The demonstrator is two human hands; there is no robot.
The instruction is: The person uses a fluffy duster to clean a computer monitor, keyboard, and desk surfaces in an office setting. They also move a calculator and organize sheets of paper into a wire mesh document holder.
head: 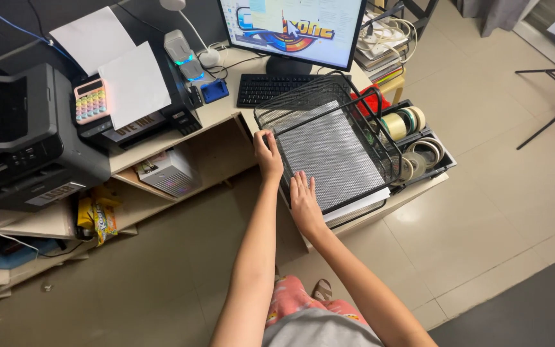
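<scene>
A black wire-mesh paper tray stands on the desk corner, with white sheets showing under its front edge. My left hand grips the tray's left rim near its back. My right hand lies flat, fingers together, against the tray's front left corner. Beside the tray to the right is a black holder with several rolls of tape.
A black keyboard and a monitor sit behind the tray. To the left are two printers, a pastel calculator and loose paper sheets. A tripod leg stands on the tiled floor at right.
</scene>
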